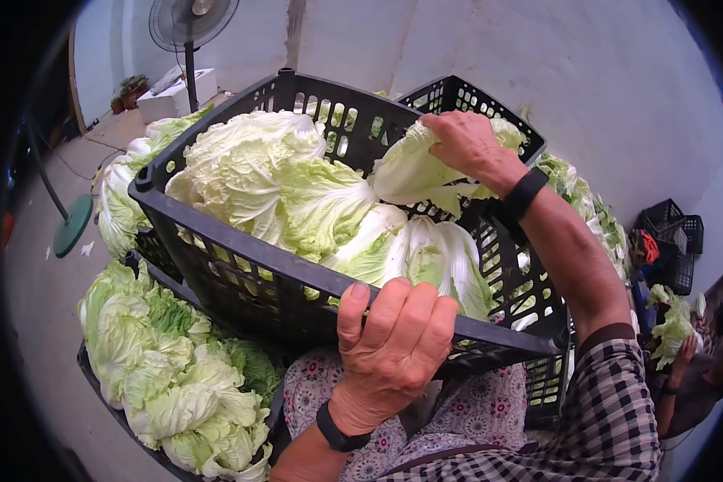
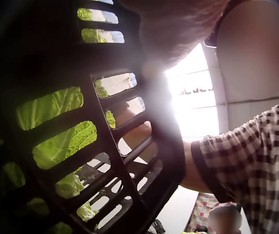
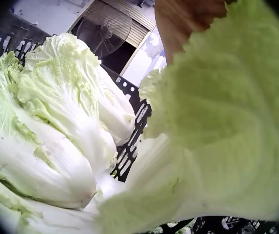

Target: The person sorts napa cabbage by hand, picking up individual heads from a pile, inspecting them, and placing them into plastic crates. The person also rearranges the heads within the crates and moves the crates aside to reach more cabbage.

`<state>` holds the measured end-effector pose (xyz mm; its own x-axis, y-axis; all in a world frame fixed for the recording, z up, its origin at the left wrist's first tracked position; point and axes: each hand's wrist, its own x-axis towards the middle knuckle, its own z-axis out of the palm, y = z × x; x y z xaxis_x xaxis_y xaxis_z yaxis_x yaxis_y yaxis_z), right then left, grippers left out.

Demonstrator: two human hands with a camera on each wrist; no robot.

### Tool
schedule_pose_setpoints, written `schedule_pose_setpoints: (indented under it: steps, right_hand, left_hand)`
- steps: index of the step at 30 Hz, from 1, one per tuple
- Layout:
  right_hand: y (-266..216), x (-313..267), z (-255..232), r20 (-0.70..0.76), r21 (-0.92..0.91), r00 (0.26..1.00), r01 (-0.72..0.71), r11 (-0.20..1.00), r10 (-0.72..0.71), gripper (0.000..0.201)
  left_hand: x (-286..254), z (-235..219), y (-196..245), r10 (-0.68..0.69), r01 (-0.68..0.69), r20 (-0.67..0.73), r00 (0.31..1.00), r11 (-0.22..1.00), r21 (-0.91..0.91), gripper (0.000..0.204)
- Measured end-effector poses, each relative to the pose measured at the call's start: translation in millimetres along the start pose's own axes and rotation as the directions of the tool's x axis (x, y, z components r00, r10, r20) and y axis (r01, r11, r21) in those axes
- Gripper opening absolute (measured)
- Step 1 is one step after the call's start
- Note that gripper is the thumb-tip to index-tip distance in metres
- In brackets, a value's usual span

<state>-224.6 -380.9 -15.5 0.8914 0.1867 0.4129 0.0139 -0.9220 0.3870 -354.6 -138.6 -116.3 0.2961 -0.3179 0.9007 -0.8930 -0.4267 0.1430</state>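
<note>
A black slatted plastic crate (image 1: 253, 251) stands tilted in front of me with several napa cabbages (image 1: 249, 169) inside. My left hand (image 1: 398, 345) grips its near rim, fingers hooked over the edge; in the left wrist view the crate's slotted wall (image 2: 88, 105) fills much of the picture. At the crate's far right side my right hand (image 1: 470, 145) holds a napa cabbage (image 1: 410, 175) by its leafy end, the pale base pointing into the crate. That cabbage's leaves (image 3: 227, 112) fill the right half of the right wrist view, beside other cabbages (image 3: 56, 107) lying in the crate.
Below left is another crate heaped with cabbages (image 1: 169, 369). More cabbages (image 1: 582, 197) and a black crate (image 1: 450, 92) lie behind at right. A standing fan (image 1: 193, 20) and white box (image 1: 181, 96) are at the back. Another person's hand (image 1: 683, 353) holds a cabbage at far right.
</note>
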Motion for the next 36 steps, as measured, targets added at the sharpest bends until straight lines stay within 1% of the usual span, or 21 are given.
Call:
schedule_pose_setpoints:
  steps: [2,4,5,6,8,11,14,17,19,20,21,23,25,28,29,30,32,35,36]
  right_hand:
    - [7,0,-13,-0.005,-0.047,0.999,-0.044,0.998,0.043,0.021]
    - [19,-2,-31,-0.08,-0.065,0.995,-0.061,0.996,0.056,0.023]
    - [28,-5,-46,-0.056,-0.079,0.993,-0.105,0.991,0.101,0.037]
    - [39,-11,-57,-0.117,-0.071,0.986,-0.123,0.99,0.115,0.038]
    - [64,-25,-80,-0.189,-0.034,0.958,-0.227,0.973,0.217,0.039]
    - [108,-55,-107,-0.149,0.085,0.9,-0.401,0.912,0.409,0.043]
    - [137,-105,-132,-0.125,0.207,0.834,-0.508,0.836,0.537,0.045]
    - [162,-176,-139,-0.391,0.22,0.717,-0.537,0.815,0.578,0.043]
    - [166,-227,-150,-0.454,0.302,0.588,-0.605,0.736,0.669,0.039]
    - [170,-252,-152,-0.508,0.361,0.505,-0.61,0.705,0.697,0.037]
    - [176,-277,-152,-0.557,0.418,0.414,-0.61,0.674,0.72,0.034]
    - [209,-340,-136,-0.533,0.581,0.338,-0.52,0.626,0.775,0.033]
    - [209,-381,-128,-0.523,0.699,0.26,-0.414,0.583,0.812,0.031]
    - [218,-428,-132,-0.551,0.629,0.164,-0.563,0.536,0.818,0.03]
    - [219,-444,-135,-0.558,0.621,0.161,-0.57,0.539,0.814,0.032]
    - [233,-469,-136,-0.562,0.579,0.121,-0.648,0.494,0.818,0.036]
    - [244,-507,-138,-0.548,0.517,0.074,-0.753,0.407,0.833,0.038]
    - [240,-552,-140,-0.525,0.34,0.088,-0.89,0.303,0.847,0.042]
    - [239,-568,-135,-0.519,0.273,0.076,-0.929,0.25,0.851,0.044]
  left_hand:
    - [0,0,0,-0.003,0.003,0.002,1.0,1.0,0.006,0.035]
    - [0,0,0,-0.001,0.001,0.005,1.0,1.0,0.016,0.032]
    - [1,0,-1,0.001,-0.001,0.007,1.0,1.0,0.02,0.031]
    - [1,0,-1,0.003,-0.003,0.009,1.0,1.0,0.024,0.03]
    - [1,-1,-1,-0.001,0.0,0.015,1.0,1.0,0.03,0.028]
    - [3,-4,0,-0.002,0.001,0.034,0.999,0.999,0.032,0.028]
    - [3,-6,1,0.0,-0.002,0.052,0.999,0.999,0.046,0.028]
    - [3,-5,2,0.002,-0.005,0.048,0.999,0.998,0.064,0.029]
    - [4,-6,5,-0.007,0.005,0.035,0.999,0.998,0.057,0.033]
    - [5,-6,6,-0.012,0.011,0.027,1.0,0.999,0.053,0.037]
    - [5,-6,7,-0.008,0.007,0.03,1.0,0.998,0.056,0.037]
    - [6,-6,7,0.006,-0.007,0.016,1.0,0.997,0.078,0.038]
    - [6,-6,8,0.022,-0.024,0.022,1.0,0.995,0.094,0.035]
    - [5,-6,6,0.055,-0.059,0.03,0.998,0.99,0.127,0.032]
    - [5,-7,4,0.074,-0.084,0.069,0.995,0.984,0.158,0.036]
    - [3,-8,5,0.075,-0.086,0.076,0.994,0.985,0.152,0.036]
    - [5,-7,6,0.073,-0.083,0.077,0.994,0.985,0.149,0.036]
    - [6,-6,7,0.097,-0.107,0.06,0.993,0.978,0.181,0.034]
    - [5,-6,6,0.106,-0.115,0.06,0.993,0.977,0.181,0.033]
